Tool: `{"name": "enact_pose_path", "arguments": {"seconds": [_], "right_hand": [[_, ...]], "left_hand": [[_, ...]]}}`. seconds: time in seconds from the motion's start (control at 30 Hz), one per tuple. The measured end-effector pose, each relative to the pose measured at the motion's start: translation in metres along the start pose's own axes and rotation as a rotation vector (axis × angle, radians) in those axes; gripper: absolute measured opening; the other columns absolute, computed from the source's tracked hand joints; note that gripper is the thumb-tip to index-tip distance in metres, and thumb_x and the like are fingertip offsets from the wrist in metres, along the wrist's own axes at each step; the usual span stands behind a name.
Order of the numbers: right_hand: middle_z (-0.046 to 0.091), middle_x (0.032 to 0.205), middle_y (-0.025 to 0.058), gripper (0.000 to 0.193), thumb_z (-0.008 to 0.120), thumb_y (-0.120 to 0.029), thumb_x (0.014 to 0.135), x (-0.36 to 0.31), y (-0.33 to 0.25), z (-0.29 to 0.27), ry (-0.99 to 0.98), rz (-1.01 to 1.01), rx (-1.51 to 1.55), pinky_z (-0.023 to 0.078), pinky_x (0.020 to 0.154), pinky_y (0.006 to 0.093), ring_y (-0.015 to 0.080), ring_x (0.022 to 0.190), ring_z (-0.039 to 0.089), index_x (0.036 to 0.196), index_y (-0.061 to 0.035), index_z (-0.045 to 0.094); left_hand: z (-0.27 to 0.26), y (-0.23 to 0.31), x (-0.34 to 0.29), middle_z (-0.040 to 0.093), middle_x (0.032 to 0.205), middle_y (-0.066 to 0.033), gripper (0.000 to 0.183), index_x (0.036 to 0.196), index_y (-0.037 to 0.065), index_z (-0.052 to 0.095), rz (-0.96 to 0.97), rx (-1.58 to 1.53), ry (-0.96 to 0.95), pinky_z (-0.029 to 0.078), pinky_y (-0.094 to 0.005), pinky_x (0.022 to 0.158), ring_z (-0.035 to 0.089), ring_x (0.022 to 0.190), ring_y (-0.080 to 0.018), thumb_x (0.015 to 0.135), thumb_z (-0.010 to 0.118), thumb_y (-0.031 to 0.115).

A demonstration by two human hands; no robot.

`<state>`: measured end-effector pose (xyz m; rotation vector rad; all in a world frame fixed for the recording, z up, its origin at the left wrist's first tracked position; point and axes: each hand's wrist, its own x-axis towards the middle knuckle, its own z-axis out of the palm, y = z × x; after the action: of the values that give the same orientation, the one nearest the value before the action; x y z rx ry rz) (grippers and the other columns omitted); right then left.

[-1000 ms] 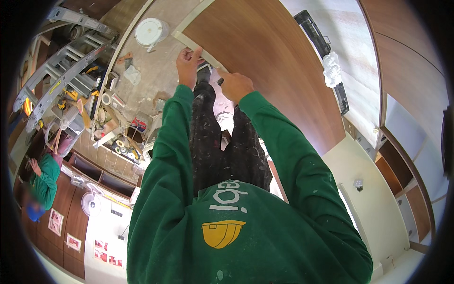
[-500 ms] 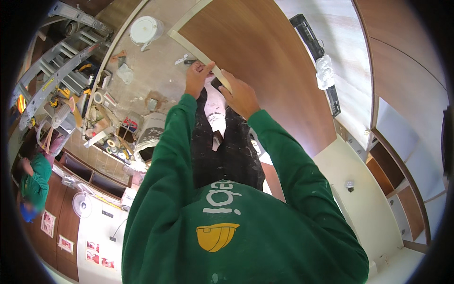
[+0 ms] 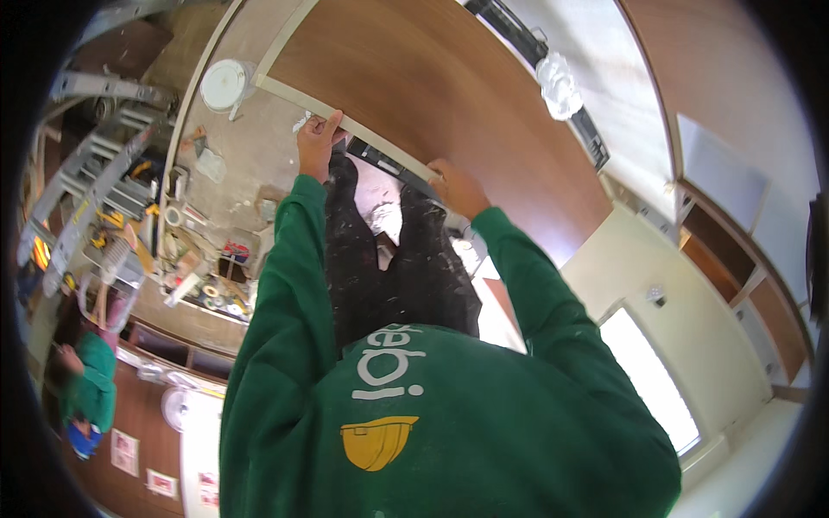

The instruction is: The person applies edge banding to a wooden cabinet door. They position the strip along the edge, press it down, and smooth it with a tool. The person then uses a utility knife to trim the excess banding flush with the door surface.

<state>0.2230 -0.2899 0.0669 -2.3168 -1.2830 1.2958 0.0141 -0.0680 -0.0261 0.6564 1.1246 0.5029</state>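
A brown wood-grain panel (image 3: 449, 95) spreads out in front of me, with a pale tape-like strip (image 3: 380, 142) running along its near edge. Toward the strip's left part, my left hand (image 3: 318, 142) is closed, thumb and fingertips pinched at the strip. Farther right along the same edge, my right hand (image 3: 459, 190) curls its fingers around the panel's border; its fingertips are partly hidden. Between the hands, just below the strip, a long black object (image 3: 380, 160) shows above my dark trousers (image 3: 401, 276).
A white lidded bucket (image 3: 226, 85) stands left of the panel. Tape rolls and tools (image 3: 207, 276) clutter the left side, near a metal ladder (image 3: 95, 164). Another person in green (image 3: 93, 380) is at far left. A black case (image 3: 509, 30) with crumpled white plastic (image 3: 560, 86) lies beyond the panel.
My hands have spread apart along the panel's edge, the left toward the left and the right toward the right. More of the strip and the black object beneath now show. The view has shifted.
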Motion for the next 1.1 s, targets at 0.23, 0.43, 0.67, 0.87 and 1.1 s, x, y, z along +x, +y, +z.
{"name": "enact_pose_path", "arguments": {"seconds": [0.23, 0.43, 0.67, 0.87, 1.1], "right_hand": [[0.072, 0.102, 0.0192, 0.033, 0.072, -0.043, 0.083, 0.042, 0.007, -0.011, -0.152, 0.152, -0.128, 0.053, 0.088, 0.0525, 0.0397, 0.101, 0.067, 0.095, -0.0124, 0.079], [0.075, 0.103, 0.0125, 0.039, 0.078, -0.044, 0.079, 0.05, -0.002, 0.002, -0.084, 0.28, -0.167, 0.053, 0.09, 0.0555, 0.0383, 0.101, 0.069, 0.102, -0.0122, 0.079], [0.074, 0.109, 0.0158, 0.045, 0.079, -0.046, 0.079, 0.05, -0.027, -0.016, -0.255, 0.477, -0.149, 0.05, 0.091, 0.0545, 0.035, 0.111, 0.067, 0.105, -0.01, 0.078], [0.073, 0.115, 0.0138, 0.05, 0.074, -0.051, 0.083, 0.046, -0.029, -0.014, -0.214, 0.446, -0.213, 0.046, 0.095, 0.0546, 0.0334, 0.12, 0.061, 0.108, -0.0075, 0.076], [0.073, 0.114, 0.0116, 0.055, 0.069, -0.057, 0.086, 0.041, -0.023, -0.011, -0.203, 0.409, -0.212, 0.045, 0.095, 0.0546, 0.0333, 0.12, 0.059, 0.109, -0.0077, 0.076]], "left_hand": [[-0.002, 0.002, 0.007, 0.068, 0.096, -0.0043, 0.022, 0.102, 0.002, 0.064, -0.008, 0.033, -0.025, 0.06, -0.0333, 0.087, 0.066, 0.091, -0.0141, 0.096, 0.072, 0.021], [-0.008, 0.001, 0.005, 0.066, 0.093, -0.0027, 0.02, 0.102, 0.004, 0.064, -0.003, 0.065, -0.024, 0.06, -0.0322, 0.086, 0.065, 0.086, -0.0114, 0.097, 0.071, 0.023], [-0.022, -0.005, 0.01, 0.067, 0.096, -0.0043, 0.02, 0.105, 0.003, 0.062, -0.008, 0.054, -0.064, 0.06, -0.0356, 0.091, 0.066, 0.087, -0.0136, 0.099, 0.068, 0.021], [-0.002, 0.004, 0.0, 0.065, 0.09, -0.0024, 0.021, 0.104, 0.003, 0.063, -0.003, 0.063, -0.028, 0.061, -0.0347, 0.087, 0.063, 0.082, -0.0114, 0.098, 0.07, 0.022], [-0.011, -0.002, 0.005, 0.069, 0.102, -0.0092, 0.022, 0.105, 0.0, 0.059, -0.005, 0.081, -0.048, 0.06, -0.0384, 0.095, 0.069, 0.092, -0.0182, 0.1, 0.065, 0.02]]}}
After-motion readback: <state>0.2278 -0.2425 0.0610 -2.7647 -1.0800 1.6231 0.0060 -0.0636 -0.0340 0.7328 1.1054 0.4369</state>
